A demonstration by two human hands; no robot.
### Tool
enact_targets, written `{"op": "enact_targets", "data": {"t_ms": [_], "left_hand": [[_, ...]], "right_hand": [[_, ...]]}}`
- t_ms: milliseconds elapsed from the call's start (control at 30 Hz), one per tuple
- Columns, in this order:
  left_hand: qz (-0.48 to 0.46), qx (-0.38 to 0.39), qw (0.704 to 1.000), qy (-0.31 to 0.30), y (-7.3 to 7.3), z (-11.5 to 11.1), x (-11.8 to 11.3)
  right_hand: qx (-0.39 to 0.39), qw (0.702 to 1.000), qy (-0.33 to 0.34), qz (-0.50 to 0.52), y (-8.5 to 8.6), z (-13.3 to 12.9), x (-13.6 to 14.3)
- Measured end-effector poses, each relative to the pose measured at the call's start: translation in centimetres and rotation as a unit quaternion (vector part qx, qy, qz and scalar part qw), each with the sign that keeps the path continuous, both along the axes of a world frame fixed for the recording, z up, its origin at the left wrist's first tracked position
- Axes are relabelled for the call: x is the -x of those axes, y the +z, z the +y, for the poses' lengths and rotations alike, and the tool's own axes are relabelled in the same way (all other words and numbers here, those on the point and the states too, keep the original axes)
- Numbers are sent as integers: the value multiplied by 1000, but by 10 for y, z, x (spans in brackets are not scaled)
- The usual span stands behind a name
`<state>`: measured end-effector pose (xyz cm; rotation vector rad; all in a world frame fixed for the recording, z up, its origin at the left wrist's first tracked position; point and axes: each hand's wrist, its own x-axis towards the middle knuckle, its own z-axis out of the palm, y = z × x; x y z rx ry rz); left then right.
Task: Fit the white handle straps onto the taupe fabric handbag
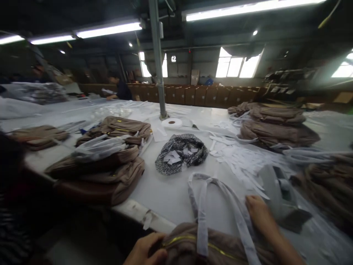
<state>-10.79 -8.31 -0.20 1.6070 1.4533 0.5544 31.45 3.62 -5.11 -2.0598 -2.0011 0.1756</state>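
Note:
A brown fabric handbag with a yellow zipper lies at the table's near edge. Its two handles, wrapped in white, loop up and away from me. My left hand grips the bag's left end, thumb and fingers closed around the fabric. To the right of the handles, my right hand is over the table with its fingers curled in; whatever may be between them is hidden. Just beyond it stands a grey tape dispenser. White paper strips lie scattered close to those fingers.
Brown bags are stacked on the left and on the right. A black-and-white speckled cloth holds paper scraps mid-table. Behind it are a white roll and a metal post. A person works at the far side.

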Motion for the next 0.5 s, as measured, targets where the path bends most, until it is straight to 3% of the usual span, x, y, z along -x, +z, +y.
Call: {"op": "enact_targets", "data": {"t_ms": [100,233,300,400,500], "left_hand": [[7,-5,1000,25,0,-12,7],[2,1,999,51,-3,-24,9],[-7,7,997,78,-3,-28,8],[-33,14,992,122,-3,-32,7],[-94,21,981,167,-6,-34,4]], "right_hand": [[18,999,19,-19,-12,4,-8],[-19,1000,11,-15,-7,2,-8],[-55,996,-61,22,6,1,-7],[-94,969,-189,131,37,-4,-1],[-110,935,-205,266,70,-12,16]]}}
